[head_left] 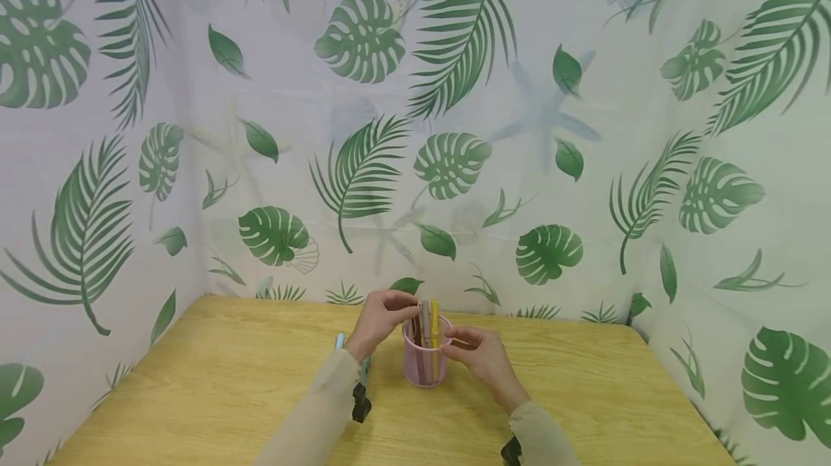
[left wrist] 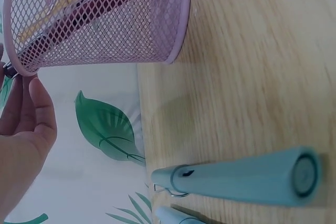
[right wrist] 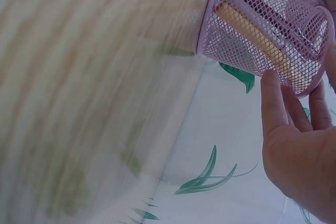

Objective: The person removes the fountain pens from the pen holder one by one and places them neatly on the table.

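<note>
A pink mesh pen holder (head_left: pixel 410 365) stands upright on the table with a dark brown pen (head_left: pixel 418 335), a grey pen (head_left: pixel 425 318) and a yellow pen (head_left: pixel 435 313) inside. At its rim, my left hand (head_left: pixel 383 318) pinches the top of the dark brown pen, whose tip pokes past the rim in the left wrist view. My right hand (head_left: pixel 483 359) holds the rim from the right, thumb and fingers around it. Under my left forearm lie a teal pen (left wrist: pixel 241 179) and a lighter blue pen (left wrist: pixel 177 216), side by side.
The wood-grain table (head_left: pixel 214 379) meets a leaf-printed cloth wall (head_left: pixel 467 235) behind the holder. Similar cloth hangs at the left and right sides. Dark wrist straps (head_left: pixel 361 402) show below the sleeves.
</note>
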